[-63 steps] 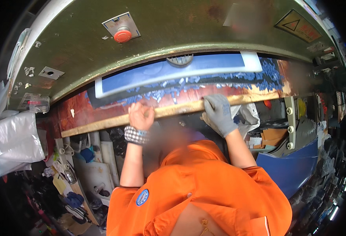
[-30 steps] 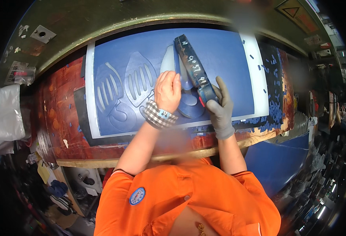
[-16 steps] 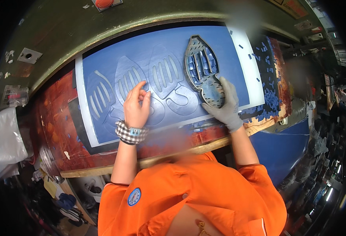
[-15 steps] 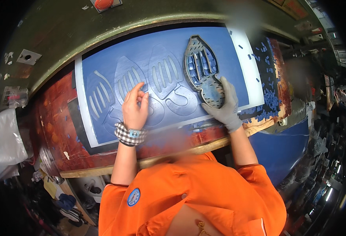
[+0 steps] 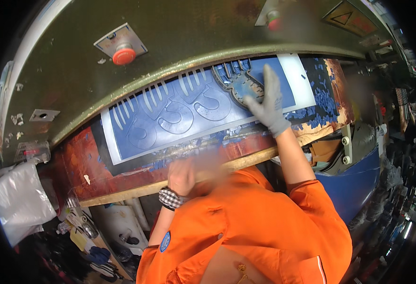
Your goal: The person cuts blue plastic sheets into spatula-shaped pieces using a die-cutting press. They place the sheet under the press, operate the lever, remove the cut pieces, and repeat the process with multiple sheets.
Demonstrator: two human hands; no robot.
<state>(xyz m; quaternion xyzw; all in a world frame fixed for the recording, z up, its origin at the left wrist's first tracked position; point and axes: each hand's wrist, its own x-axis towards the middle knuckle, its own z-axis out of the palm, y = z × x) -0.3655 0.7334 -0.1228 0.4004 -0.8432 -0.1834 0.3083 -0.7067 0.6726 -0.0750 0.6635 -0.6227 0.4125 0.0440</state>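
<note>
A metal cutting die point(image 5: 246, 88), shaped like a shoe sole, lies on a blue sheet point(image 5: 274, 71). Its far end is hidden under the edge of the green machine head. My right hand point(image 5: 270, 106), in a grey glove, is at the die's right side with fingers stretched out and thumb apart near its rounded near end. Sole-shaped outlines with slots are cut into the sheet left of the die. My left hand point(image 5: 182, 176), bare with a checked band at the wrist, is by the table's front edge; its fingers are blurred and partly hidden.
The green machine head point(image 5: 179, 38) spans the far side, with a red push button point(image 5: 123, 56) on it. A white board point(image 5: 303, 87) shows under the blue sheet. Blue scraps point(image 5: 324, 106) litter the right end. A wooden strip point(image 5: 127, 193) edges the table.
My left hand has drawn back from the sheet to the table's front edge. My right hand's fingers have straightened beside the die. The view has tilted, showing more of the machine head.
</note>
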